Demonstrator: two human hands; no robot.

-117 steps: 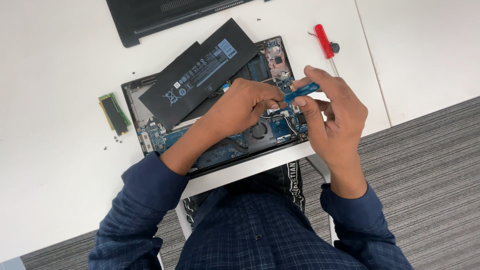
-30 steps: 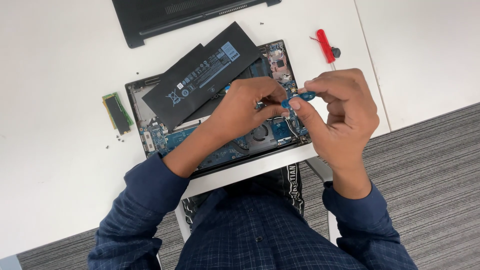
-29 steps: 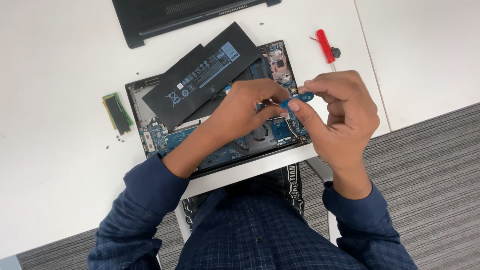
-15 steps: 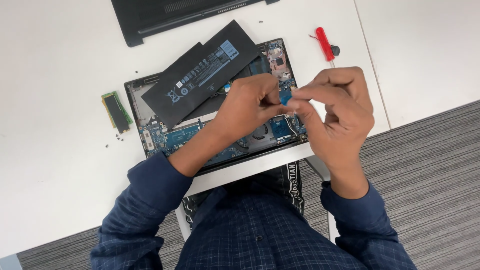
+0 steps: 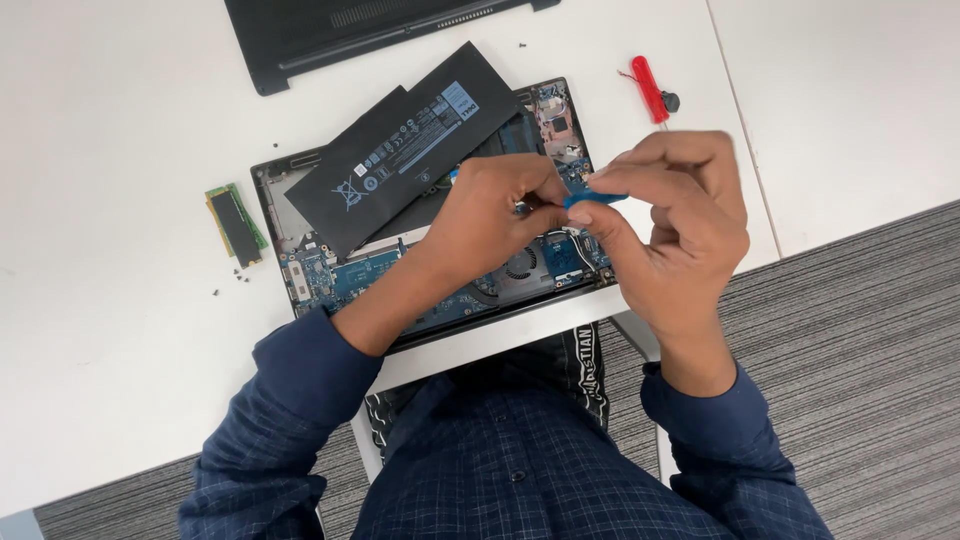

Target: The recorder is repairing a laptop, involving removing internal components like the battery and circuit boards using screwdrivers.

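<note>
- The laptop point(image 5: 340, 280) lies open on its back on the white desk point(image 5: 120, 150); its black bottom cover point(image 5: 330, 30) is already off and sits at the far edge of the desk
- The flat black battery point(image 5: 400, 150) is out of its spot; it lies tilted across the top of the open laptop, so I judge that part is done
- A small green card point(image 5: 236, 222) lies on the desk just left of the laptop; a few tiny screws point(image 5: 232, 275) lie near it
- My left hand point(image 5: 495, 215) rests over the blue board inside; its fingers curl in toward my other hand; I cannot tell if it pinches anything
- My right hand point(image 5: 675, 215) pinches a small blue tool point(image 5: 592, 200) between thumb and finger, just above the right side of the laptop
- The red screwdriver point(image 5: 650, 88) lies apart on the desk, not in use
- I judge the fan and boards are still in; more is left to take out
</note>
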